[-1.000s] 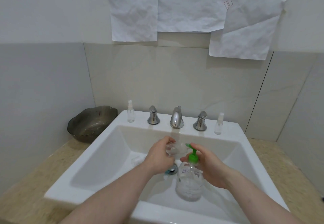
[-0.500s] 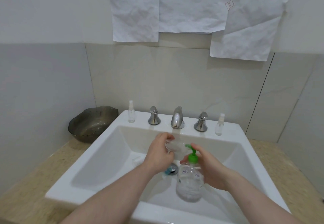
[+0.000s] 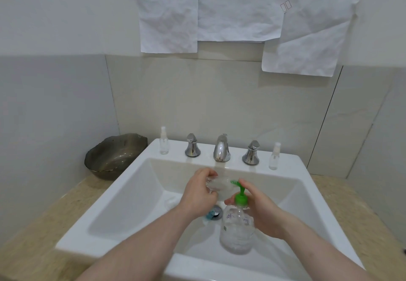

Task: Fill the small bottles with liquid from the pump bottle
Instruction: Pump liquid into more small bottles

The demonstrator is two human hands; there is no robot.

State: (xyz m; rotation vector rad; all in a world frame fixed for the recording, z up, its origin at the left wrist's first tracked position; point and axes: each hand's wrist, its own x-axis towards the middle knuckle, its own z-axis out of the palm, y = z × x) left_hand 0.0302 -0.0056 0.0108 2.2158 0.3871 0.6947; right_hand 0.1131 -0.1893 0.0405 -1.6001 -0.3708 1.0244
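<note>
Little has shifted over the last second: both hands have held their place above the basin, the small bottle tipped a touch closer to the green spout. The left hand (image 3: 198, 194) curls its fingers round a small clear plastic bottle (image 3: 217, 185), lying nearly sideways with its mouth toward the pump nozzle; the bottle is see-through and its contents cannot be judged. The right hand (image 3: 260, 209) wraps the neck and shoulder of the clear round-bodied pump bottle with a green pump head (image 3: 238, 225), which stands upright inside the white square ceramic sink (image 3: 123, 203), near its front wall; it has faint handwriting on its shoulder and holds colourless liquid. Two clear capped spray bottles stand on the sink's back ledge, one at the left (image 3: 164, 141), one at the right (image 3: 274, 156), outside the chrome tap set (image 3: 222, 151). A dark glass bowl (image 3: 114, 155) sits on the beige counter, left of the sink.
</note>
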